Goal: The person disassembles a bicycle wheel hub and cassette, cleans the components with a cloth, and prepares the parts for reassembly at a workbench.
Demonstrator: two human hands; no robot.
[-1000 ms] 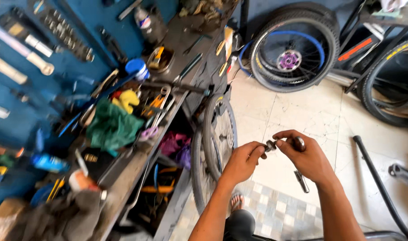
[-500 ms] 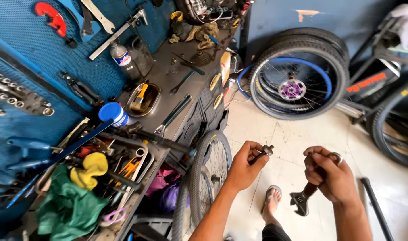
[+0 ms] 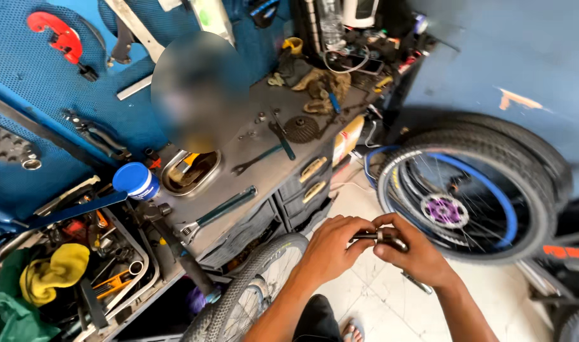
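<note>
Basically both hands (image 3: 375,250) pinch a small metal part (image 3: 379,237) over the tiled floor (image 3: 391,297), beside a cluttered bench (image 3: 264,168) and blue pegboard (image 3: 42,82).

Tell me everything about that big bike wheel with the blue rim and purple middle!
The black-tyred bicycle wheel with a blue rim stands upright on the pale tiled floor, leaning by the blue wall. Thin silver spokes run to its shiny purple hub. Another black tyre sits behind it. Neither hand touches it.
</note>
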